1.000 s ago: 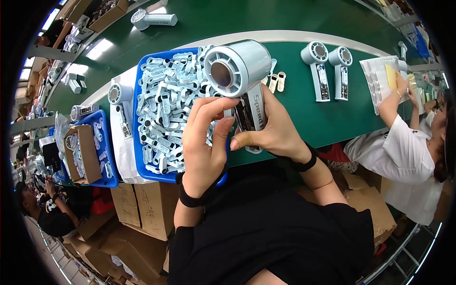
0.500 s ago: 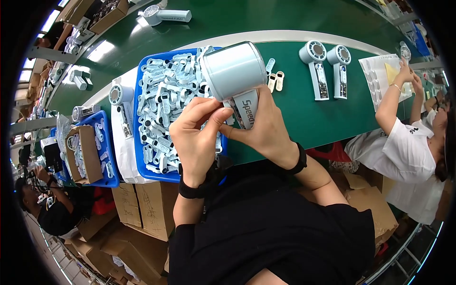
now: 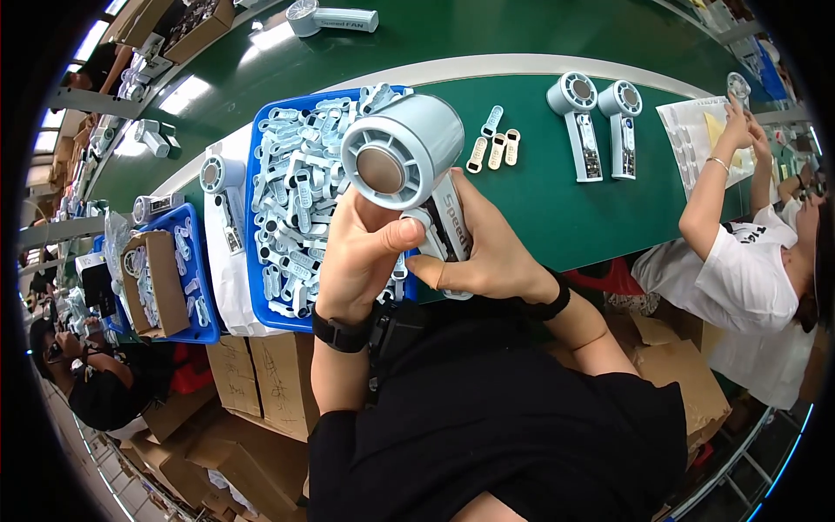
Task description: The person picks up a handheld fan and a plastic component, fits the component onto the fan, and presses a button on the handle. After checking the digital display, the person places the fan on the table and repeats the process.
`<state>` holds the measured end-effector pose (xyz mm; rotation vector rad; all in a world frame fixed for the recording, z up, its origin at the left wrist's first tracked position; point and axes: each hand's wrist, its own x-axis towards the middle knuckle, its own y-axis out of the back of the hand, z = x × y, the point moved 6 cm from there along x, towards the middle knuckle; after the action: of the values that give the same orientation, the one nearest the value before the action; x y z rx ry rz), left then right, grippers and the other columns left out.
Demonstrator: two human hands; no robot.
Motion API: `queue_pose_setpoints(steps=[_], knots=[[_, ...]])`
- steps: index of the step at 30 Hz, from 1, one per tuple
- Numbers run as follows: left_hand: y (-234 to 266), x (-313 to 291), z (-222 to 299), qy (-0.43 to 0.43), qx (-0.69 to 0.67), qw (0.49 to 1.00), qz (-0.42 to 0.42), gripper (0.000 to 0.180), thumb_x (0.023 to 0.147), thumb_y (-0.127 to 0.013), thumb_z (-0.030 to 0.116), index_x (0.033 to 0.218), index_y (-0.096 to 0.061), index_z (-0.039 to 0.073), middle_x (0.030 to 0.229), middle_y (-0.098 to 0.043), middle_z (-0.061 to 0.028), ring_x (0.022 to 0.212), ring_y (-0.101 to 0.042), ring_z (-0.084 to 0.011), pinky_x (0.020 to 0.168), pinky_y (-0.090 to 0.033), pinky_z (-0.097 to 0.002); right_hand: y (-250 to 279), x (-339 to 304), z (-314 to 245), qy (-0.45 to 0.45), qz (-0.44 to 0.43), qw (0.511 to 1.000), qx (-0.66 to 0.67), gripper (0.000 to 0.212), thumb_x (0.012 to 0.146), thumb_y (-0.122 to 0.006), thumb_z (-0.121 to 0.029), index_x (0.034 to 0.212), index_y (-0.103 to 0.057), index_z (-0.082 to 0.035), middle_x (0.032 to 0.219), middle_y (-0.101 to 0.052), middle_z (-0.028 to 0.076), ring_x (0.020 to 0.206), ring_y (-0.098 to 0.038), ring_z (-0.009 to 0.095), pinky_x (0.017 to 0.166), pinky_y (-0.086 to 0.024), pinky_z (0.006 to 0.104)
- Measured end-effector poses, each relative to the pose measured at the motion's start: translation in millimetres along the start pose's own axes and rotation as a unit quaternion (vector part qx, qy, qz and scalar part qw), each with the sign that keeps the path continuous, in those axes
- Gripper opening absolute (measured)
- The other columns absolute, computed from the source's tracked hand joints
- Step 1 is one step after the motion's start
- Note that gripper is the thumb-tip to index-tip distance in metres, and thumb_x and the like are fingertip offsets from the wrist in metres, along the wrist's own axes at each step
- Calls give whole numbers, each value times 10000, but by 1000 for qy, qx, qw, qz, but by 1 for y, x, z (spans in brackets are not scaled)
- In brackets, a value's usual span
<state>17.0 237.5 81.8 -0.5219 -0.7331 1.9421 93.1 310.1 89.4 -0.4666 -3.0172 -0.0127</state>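
Observation:
Both my hands hold a pale blue handheld fan upright in front of my chest, its round slotted end turned toward me. My right hand is wrapped round the handle from the right, thumb across its lower part. From the left, my left hand grips it just under the head, its thumb pressing near a light strip on the handle's dark inner side. How that strip is seated cannot be made out. Behind the fan, a blue tray is heaped with small pale blue cover pieces.
Several small cover pieces lie on the green table. Two fans with exposed handles lie to the right. One fan rests left of the tray, another on the far green surface. A co-worker sits at right.
The fan in my hands has turned, bringing its slotted end toward me, and sits slightly lower and left. On the far surface, a fan has shifted right.

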Motion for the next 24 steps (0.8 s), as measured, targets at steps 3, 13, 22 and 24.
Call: queue_pose_setpoints(steps=[3, 13, 22, 24], knots=[[1, -3, 0, -12, 15, 1000, 14, 595, 732, -710, 63, 1220, -386, -43, 1132, -526, -117, 1057, -510, -182, 922, -397, -332, -2, -2, -3, -24, -35, 998, 35, 596, 702, -673, -95, 1191, -348, 9, 946, -525, 86, 757, -572, 147, 629, -466, 261], [-12, -15, 6, -97, 182, 975, 80, 548, 793, -661, 84, 1230, -352, -34, 1158, -499, -107, 1049, -503, -167, 921, -393, -310, -2, -3, -4, -98, -80, 979, 160, 654, 745, -622, -41, 1294, -271, 12, 908, -529, 94, 628, -569, 126, 543, -467, 245], [-2, -20, 8, -77, 262, 958, 81, 564, 807, -613, 55, 1289, -327, -3, 1185, -484, -128, 1066, -499, -199, 908, -405, -333, 17, -19, 20, -191, -79, 953, 223, 604, 745, -626, -60, 1256, -315, 28, 867, -514, 74, 639, -567, 125, 545, -472, 257], [16, -33, 21, -110, 332, 934, 74, 568, 794, -621, 50, 1291, -347, 12, 1205, -470, -138, 1062, -501, -215, 901, -408, -347, 45, -18, 36, -172, 11, 942, 287, 577, 739, -632, -63, 1226, -342, 44, 845, -507, 55, 659, -560, 112, 567, -460, 240]])
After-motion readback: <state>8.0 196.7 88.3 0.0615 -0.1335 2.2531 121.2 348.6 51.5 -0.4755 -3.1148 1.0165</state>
